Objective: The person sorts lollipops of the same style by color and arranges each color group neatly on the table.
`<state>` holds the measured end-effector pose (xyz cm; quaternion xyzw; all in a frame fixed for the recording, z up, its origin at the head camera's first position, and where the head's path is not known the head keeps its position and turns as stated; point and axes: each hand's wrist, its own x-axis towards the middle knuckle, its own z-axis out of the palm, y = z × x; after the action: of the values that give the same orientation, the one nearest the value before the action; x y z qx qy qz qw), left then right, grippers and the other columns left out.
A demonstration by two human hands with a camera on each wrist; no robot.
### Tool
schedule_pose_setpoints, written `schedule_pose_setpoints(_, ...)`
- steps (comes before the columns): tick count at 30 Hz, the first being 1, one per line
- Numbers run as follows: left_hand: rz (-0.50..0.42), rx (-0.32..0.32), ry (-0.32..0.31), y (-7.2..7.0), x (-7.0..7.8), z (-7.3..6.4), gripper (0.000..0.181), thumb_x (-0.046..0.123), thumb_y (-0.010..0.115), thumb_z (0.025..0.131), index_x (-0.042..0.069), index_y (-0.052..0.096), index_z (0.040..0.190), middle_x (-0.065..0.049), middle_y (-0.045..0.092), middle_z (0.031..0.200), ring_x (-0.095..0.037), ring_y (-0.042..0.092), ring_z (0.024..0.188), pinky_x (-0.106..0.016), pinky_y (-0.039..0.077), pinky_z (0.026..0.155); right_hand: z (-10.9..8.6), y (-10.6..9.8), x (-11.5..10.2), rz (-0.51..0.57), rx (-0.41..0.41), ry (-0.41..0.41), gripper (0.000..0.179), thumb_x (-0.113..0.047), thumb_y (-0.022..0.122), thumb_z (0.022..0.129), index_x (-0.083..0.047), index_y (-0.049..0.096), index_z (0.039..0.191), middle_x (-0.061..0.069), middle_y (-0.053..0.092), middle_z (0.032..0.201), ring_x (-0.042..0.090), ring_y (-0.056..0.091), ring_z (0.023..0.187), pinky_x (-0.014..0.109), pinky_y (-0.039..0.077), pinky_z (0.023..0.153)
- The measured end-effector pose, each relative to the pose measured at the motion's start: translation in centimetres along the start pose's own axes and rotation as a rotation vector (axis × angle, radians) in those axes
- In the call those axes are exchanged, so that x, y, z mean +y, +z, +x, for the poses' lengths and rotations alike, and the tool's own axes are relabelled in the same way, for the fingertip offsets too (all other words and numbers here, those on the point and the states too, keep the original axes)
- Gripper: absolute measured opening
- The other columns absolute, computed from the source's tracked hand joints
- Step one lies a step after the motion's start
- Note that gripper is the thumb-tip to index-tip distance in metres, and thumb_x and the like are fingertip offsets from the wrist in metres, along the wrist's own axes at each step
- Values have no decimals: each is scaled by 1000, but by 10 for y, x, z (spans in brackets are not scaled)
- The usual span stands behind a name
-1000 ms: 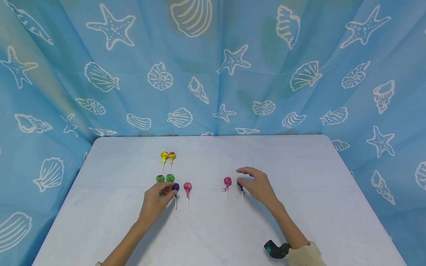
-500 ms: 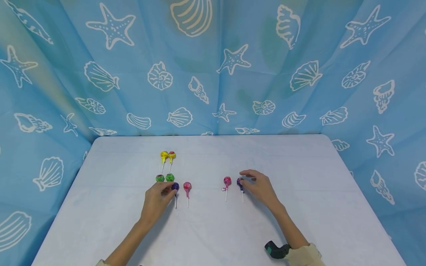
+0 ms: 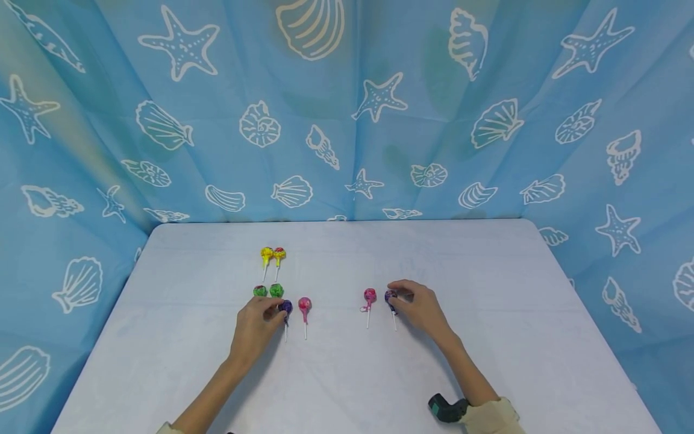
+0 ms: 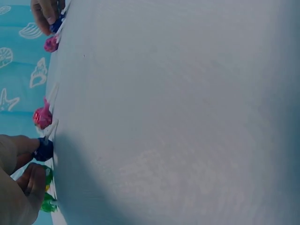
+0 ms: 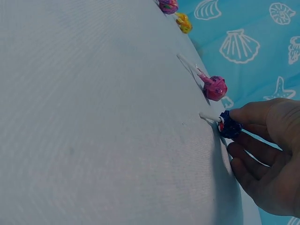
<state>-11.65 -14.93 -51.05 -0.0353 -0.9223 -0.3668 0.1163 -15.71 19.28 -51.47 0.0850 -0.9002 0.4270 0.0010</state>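
Note:
Near the left middle of the table, my left hand [image 3: 253, 330] pinches a dark purple lollipop [image 3: 285, 307] by its wrapped head, its white stick pointing toward me. The left wrist view shows the same lollipop [image 4: 43, 149] between thumb and fingers. On the right, my right hand [image 3: 425, 309] holds a second dark purple lollipop [image 3: 390, 296] by the head; in the right wrist view, thumb and fingertips meet its blue wrapper [image 5: 229, 125]. One pink lollipop [image 3: 305, 305] lies just right of the left hand, another pink lollipop [image 3: 370, 295] just left of the right hand.
Two yellow lollipops [image 3: 267, 254] lie side by side farther back. Two green lollipops [image 3: 276, 290] lie behind the left hand, their sticks hidden. A white cloth covers the table [image 3: 347, 374]; a blue shell-patterned curtain [image 3: 325, 120] hangs behind it.
My right hand's fingertips have come down and closed around the head of the right purple lollipop, which shows more now. The left hand stays at its lollipop, nearly still.

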Motion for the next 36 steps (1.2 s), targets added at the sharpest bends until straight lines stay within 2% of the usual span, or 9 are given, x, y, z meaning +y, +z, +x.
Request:
schedule_pose_setpoints(11, -13, -18, 39, 0, -1, -1, 26, 0, 83, 79, -1, 74, 103, -12, 67, 95, -22, 66, 84, -35, 58, 72, -2, 0, -1, 6, -5, 1, 27, -4, 73, 89, -3, 71, 116, 12, 70, 114, 31, 64, 108, 47, 50, 97)
schedule_pose_setpoints(19, -17, -50, 55, -1, 4, -1, 25, -4, 80, 78, -2, 72, 102, -13, 68, 96, -23, 67, 84, -33, 58, 70, -2, -1, -2, 16, -13, -5, 27, -4, 72, 90, -2, 70, 117, 13, 69, 115, 31, 64, 109, 46, 50, 97)
schedule_pose_setpoints(27, 4, -56, 74, -1, 7, 0, 29, -8, 78, 77, -5, 71, 105, -15, 69, 95, -24, 69, 84, -32, 58, 70, -2, 0, 1, 18, -16, -4, 28, -5, 72, 90, -2, 70, 118, 13, 69, 115, 31, 64, 109, 47, 50, 98)
schedule_pose_setpoints(36, 7, -82, 24, 0, 9, 3, 27, -7, 78, 77, -5, 72, 103, -13, 69, 91, -22, 68, 81, -30, 58, 68, -2, 1, 2, 21, -15, 8, 29, -6, 72, 90, -3, 70, 118, 13, 69, 115, 31, 64, 109, 47, 50, 97)
